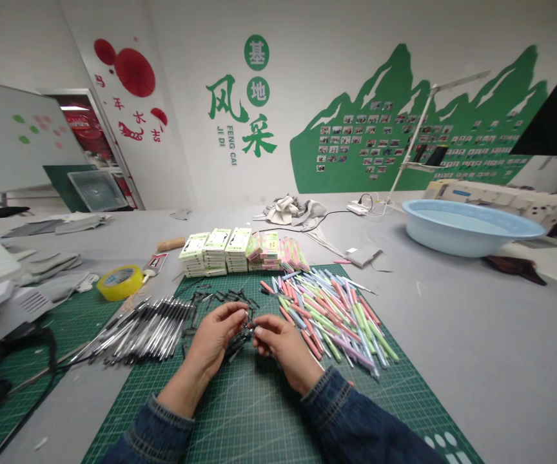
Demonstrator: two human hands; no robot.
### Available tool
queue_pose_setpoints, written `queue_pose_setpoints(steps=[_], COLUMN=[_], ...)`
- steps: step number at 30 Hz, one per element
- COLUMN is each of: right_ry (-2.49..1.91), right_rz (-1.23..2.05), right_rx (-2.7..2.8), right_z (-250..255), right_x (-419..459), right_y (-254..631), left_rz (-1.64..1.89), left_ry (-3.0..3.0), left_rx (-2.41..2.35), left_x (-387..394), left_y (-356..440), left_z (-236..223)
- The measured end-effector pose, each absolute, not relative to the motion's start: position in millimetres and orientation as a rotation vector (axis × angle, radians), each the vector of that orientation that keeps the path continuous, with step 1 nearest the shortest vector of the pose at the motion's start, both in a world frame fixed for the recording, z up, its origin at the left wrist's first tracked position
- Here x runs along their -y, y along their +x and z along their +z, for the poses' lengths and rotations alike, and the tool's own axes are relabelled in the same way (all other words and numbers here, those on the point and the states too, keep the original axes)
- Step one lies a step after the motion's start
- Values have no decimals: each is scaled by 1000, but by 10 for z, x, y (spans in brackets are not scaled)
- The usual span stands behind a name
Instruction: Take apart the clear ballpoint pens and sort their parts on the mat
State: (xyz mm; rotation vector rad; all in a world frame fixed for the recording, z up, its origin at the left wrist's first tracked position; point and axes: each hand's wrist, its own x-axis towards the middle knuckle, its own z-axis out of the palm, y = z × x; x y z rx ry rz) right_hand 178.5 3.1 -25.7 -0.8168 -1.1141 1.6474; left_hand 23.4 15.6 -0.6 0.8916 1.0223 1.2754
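My left hand (216,336) and my right hand (283,347) meet above the green cutting mat (240,412), fingertips of each pinched together and almost touching. Something small and dark is between them, too little of it showing to name. Under and behind the fingers lie scattered small black plastic pieces (225,296). Left of my left hand is a heap of clear pen barrels with black parts (147,328). To the right of my right hand spreads a pile of pastel pens or pen parts (329,312) in pink, green, blue and lilac.
Stacked small boxes (218,251) line the mat's far edge. A yellow tape roll (122,282) lies at left, near a glue tube (155,264). Cloth scraps (295,211) are at the back. A blue basin (472,225) stands right, before a sewing machine (505,196).
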Motion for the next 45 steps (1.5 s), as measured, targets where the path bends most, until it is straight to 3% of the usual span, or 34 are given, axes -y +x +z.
queue_pose_setpoints(steps=[10, 45], right_ry=[-849, -481], right_rz=[1634, 1980], right_rx=[1071, 939], right_z=[-228, -168], right_x=[-5, 88], right_y=[1765, 1699], left_rz=[1218, 1154], left_ry=[1167, 970], left_rx=[-1117, -842], left_x=[-121, -24], left_y=[264, 269], left_z=[-55, -43])
